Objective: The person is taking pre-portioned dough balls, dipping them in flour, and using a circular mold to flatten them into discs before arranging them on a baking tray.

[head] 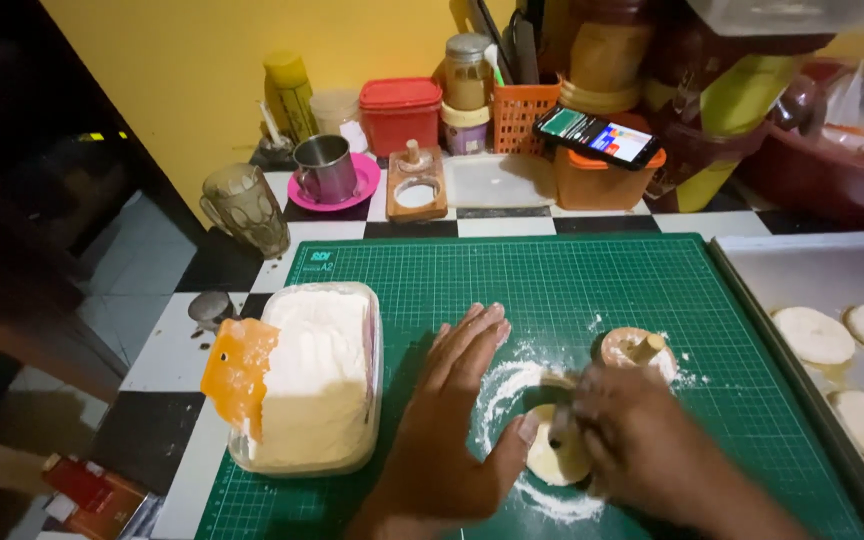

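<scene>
My left hand lies flat on the green cutting mat, fingers spread, its thumb touching a pale dough piece in a floured patch. My right hand is blurred and closed over something against the right side of that dough; what it grips is hidden. A round wooden stamp with a knob sits on the mat just beyond my right hand. A clear tub of flour with an orange scraper resting on it stands left of my left hand.
A metal tray at the right holds several flat dough rounds. Behind the mat stand a glass mug, a steel cup on a pink saucer, a wooden mould, jars, containers and a phone.
</scene>
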